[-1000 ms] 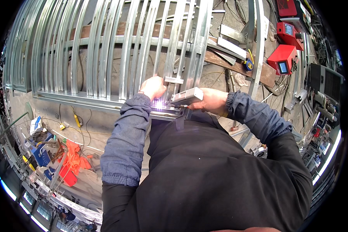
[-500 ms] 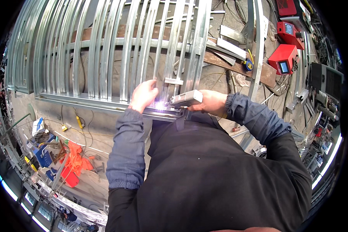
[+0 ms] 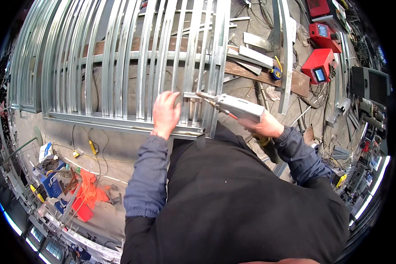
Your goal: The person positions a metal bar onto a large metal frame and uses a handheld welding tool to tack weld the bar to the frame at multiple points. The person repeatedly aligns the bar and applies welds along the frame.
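Note:
My right hand (image 3: 268, 126) is wrapped round the handle of a grey handheld welding gun (image 3: 240, 107). The gun's coppery nozzle points left, above the bars near the frame's right end; no arc glows at its tip. My left hand (image 3: 166, 113) hovers over the near rail of a shiny metal frame of parallel bars (image 3: 141, 83), its fingers curved and apart, with nothing visible in them. Just right of those fingertips, a short metal piece (image 3: 191, 95) lies across two bars. The near rail (image 3: 119, 122) runs along the frame's close edge, before my body.
Metal offcuts (image 3: 256, 56), a brown plank (image 3: 297, 83) and a blue tape measure (image 3: 276, 73) lie to the right. Beyond them stand red machines (image 3: 319, 66) with small screens, among cables. Orange cloth (image 3: 89, 187) and a blue tool (image 3: 53, 182) lie on the floor at left.
The bright welding arc at the near rail has gone out. My right hand has drawn the welding gun back to the right, off the rail. My left hand has turned its fingers toward the short metal piece.

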The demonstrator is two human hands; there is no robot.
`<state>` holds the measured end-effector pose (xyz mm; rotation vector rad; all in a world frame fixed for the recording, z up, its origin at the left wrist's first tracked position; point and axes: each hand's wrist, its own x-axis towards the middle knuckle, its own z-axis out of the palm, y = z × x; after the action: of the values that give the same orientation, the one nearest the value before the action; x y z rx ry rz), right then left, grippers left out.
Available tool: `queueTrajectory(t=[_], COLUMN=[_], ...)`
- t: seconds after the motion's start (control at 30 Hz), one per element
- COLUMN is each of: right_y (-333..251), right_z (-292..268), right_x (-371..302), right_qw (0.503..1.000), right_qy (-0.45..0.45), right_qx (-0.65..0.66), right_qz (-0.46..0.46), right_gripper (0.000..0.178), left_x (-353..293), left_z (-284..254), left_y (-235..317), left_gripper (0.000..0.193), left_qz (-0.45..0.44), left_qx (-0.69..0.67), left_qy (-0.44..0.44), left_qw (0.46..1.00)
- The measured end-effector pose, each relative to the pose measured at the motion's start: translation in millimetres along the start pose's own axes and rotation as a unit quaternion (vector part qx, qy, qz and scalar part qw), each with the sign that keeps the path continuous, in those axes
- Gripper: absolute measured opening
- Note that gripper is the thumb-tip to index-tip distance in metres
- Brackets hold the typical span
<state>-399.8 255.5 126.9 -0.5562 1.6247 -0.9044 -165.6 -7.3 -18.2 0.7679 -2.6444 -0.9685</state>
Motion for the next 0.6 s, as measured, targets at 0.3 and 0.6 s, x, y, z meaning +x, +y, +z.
queueTrajectory(t=[0.3,0.6], right_y=[42,64], right_z=[-9,13], right_x=[-45,-56], right_qw=[0.987,0.975], right_qy=[0.162,0.199], right_qx=[0.014,0.100], right_qz=[-0.013,-0.006], right_gripper=[0.052,0.052], left_x=[66,57], left_z=[56,57], left_y=[10,6], left_gripper=[0.031,0.036], left_qz=[0.175,0.222], left_qx=[0.208,0.219], left_qy=[-0.229,-0.245], left_qw=[0.935,0.918])
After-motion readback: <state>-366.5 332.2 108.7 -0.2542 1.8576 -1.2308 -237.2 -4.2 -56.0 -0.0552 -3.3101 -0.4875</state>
